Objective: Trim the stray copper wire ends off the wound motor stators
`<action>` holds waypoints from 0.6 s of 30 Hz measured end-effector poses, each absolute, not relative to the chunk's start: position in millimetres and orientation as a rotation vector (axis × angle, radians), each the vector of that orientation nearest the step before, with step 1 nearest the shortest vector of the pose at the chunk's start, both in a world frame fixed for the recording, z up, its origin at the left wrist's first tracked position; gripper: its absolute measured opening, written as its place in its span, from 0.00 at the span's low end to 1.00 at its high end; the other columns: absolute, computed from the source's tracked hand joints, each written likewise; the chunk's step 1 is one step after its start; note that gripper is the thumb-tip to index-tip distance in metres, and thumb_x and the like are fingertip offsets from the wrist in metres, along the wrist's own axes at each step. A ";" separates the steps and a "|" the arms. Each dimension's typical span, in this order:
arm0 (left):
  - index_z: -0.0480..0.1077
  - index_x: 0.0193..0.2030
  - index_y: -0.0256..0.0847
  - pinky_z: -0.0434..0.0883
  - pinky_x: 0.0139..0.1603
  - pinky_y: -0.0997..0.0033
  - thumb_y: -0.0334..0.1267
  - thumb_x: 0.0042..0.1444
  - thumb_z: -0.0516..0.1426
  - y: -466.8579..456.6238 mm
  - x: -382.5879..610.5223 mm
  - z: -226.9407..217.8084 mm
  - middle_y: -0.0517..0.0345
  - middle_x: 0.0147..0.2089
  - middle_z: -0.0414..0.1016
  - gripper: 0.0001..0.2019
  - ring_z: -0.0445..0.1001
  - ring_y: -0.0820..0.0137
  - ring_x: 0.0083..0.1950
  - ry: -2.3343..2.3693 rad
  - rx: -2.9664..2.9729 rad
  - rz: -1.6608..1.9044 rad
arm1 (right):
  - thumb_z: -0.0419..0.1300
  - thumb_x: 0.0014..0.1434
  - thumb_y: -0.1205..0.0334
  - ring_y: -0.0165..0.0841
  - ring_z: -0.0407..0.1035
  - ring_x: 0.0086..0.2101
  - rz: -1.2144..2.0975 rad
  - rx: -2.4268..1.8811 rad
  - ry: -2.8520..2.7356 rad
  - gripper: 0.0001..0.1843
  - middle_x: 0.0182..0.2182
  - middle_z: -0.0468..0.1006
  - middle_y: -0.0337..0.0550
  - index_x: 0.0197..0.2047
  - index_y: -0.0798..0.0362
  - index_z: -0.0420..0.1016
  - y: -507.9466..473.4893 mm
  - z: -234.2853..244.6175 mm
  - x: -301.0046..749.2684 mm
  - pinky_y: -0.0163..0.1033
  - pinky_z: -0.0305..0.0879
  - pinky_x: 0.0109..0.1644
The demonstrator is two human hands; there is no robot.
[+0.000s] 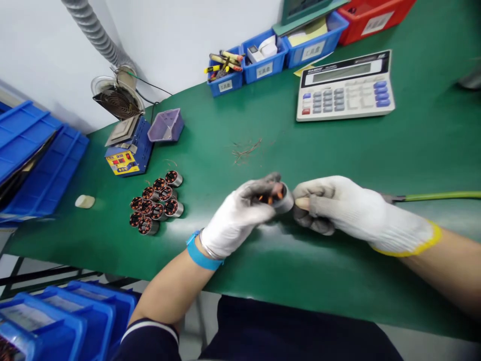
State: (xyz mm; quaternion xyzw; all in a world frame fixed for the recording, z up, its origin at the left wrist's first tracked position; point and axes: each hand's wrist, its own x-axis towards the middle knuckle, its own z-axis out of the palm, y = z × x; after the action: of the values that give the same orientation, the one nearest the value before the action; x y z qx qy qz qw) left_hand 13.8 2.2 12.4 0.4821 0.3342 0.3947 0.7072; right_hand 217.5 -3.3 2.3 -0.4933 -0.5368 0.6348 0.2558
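Note:
My left hand [240, 216], in a white glove with grey fingertips, is closed round a small metal stator [281, 196] with copper windings, held just above the green mat [338, 271]. My right hand [338, 206], gloved the same way, is curled with its fingertips pinched against the stator's right side. A green-handled tool [436, 196] sticks out to the right from behind my right hand; whether the hand grips it is hidden. A blue band circles my left wrist.
Several wound stators [156, 202] stand grouped at left. Behind them sit a blue soldering station [128, 150], a purple tray [166, 125] and a fume duct. A calculator [345, 86], blue bins [263, 60], a red bin, wire scraps [246, 149] and blue crates surround the mat.

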 end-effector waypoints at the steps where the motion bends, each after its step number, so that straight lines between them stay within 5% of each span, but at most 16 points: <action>1: 0.70 0.30 0.41 0.76 0.59 0.55 0.52 0.51 0.67 -0.4 13.9 13.2 0.50 0.51 0.80 0.17 0.79 0.59 0.55 0.731 1.127 1.033 | 0.64 0.46 0.31 0.26 0.57 0.15 1.753 -1.318 -1.438 0.30 0.20 0.69 0.41 0.26 0.53 0.65 -3.3 1.2 217.2 0.35 0.51 0.18; 3: 0.68 0.27 0.41 0.74 0.63 0.51 0.53 0.56 0.63 -4.1 14.6 11.2 0.49 0.47 0.81 0.18 0.78 0.57 0.57 0.782 1.265 1.147 | 0.63 0.47 0.32 0.26 0.57 0.16 1.768 -1.298 -1.462 0.30 0.18 0.67 0.38 0.26 0.52 0.65 -4.6 -2.0 218.2 0.35 0.51 0.19; 5: 0.73 0.40 0.42 0.76 0.60 0.51 0.48 0.54 0.65 -4.5 16.3 5.4 0.49 0.47 0.82 0.14 0.79 0.56 0.56 0.876 1.472 0.956 | 0.62 0.50 0.34 0.27 0.57 0.18 1.675 -1.321 -1.610 0.27 0.17 0.65 0.37 0.25 0.52 0.66 -6.1 -6.5 220.8 0.35 0.53 0.21; 9: 0.65 0.65 0.40 0.75 0.62 0.49 0.42 0.52 0.64 2.7 21.0 -9.7 0.45 0.58 0.79 0.33 0.79 0.53 0.58 1.018 1.984 0.563 | 0.54 0.57 0.38 0.31 0.63 0.23 1.284 -1.464 -1.992 0.24 0.20 0.70 0.41 0.25 0.51 0.68 -2.5 -16.9 225.3 0.38 0.59 0.27; 15: 0.59 0.71 0.35 0.76 0.60 0.45 0.48 0.53 0.63 14.3 22.1 -23.7 0.42 0.55 0.79 0.40 0.79 0.48 0.56 1.219 2.273 0.480 | 0.50 0.61 0.44 0.39 0.72 0.31 0.719 -1.574 -2.243 0.21 0.33 0.80 0.46 0.37 0.50 0.77 10.2 -21.3 229.4 0.43 0.64 0.33; 18: 0.59 0.70 0.33 0.75 0.62 0.48 0.51 0.47 0.67 15.2 20.2 -25.6 0.40 0.58 0.77 0.46 0.77 0.48 0.59 1.231 2.188 0.577 | 0.52 0.63 0.52 0.46 0.75 0.45 0.067 -1.185 -2.440 0.20 0.46 0.81 0.54 0.48 0.53 0.78 11.5 -18.5 228.1 0.54 0.69 0.51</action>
State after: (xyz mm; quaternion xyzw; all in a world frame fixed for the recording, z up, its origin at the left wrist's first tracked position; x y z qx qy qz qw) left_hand 20.2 15.2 -25.6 0.8157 0.4590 0.2150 0.2789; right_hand 228.1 11.5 -18.5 -0.4267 -0.8787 0.0242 0.2124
